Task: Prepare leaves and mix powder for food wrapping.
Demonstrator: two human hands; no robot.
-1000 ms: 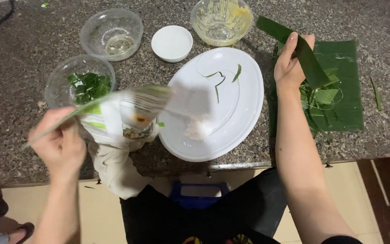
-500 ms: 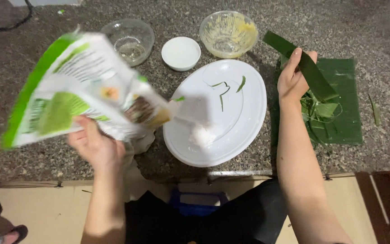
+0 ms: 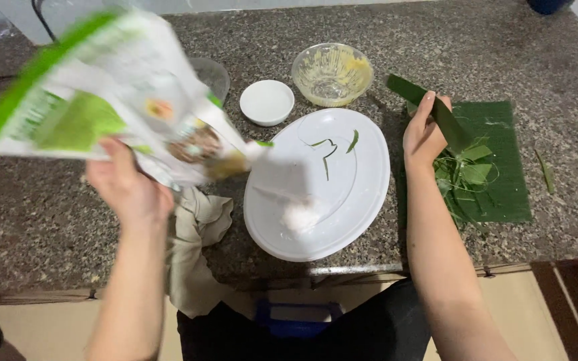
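We see the left hand gripping a white and green bag from below, lifted and tipped so that its open corner points down over the left rim of the white plate. A small heap of white powder lies on the plate just under that corner. The bag is blurred, and it hides most of the clear bowl behind it. The right hand is closed on a long green leaf strip beside the plate, above a dark leaf sheet strewn with trimmings. A small white dish and a yellow-smeared bowl stand behind the plate. A beige cloth hangs over the counter edge, partly hidden by the left arm.
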